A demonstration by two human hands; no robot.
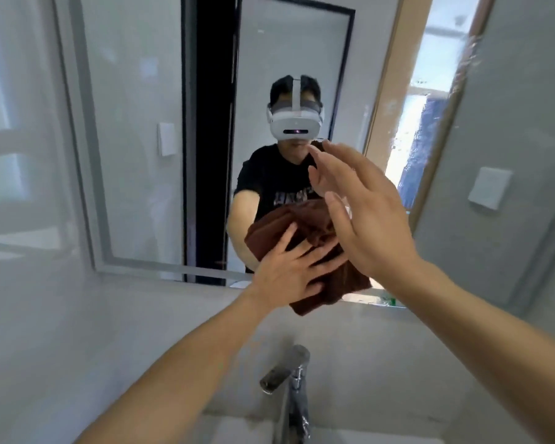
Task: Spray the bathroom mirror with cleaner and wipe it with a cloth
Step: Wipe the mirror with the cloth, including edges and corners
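The bathroom mirror fills the wall ahead. It reflects a person in a black shirt with a white headset. A brown cloth is pressed against the mirror's lower edge under my left hand, whose fingers lie spread flat on it. The cloth's reflection shows just above. My right hand is raised close to the glass above the cloth, fingers apart and holding nothing. Wet droplets streak the mirror's right part. No spray bottle is in view.
A chrome tap stands below over the white basin. A white wall switch sits on the tiled wall to the right. A small green object shows at the mirror's bottom edge.
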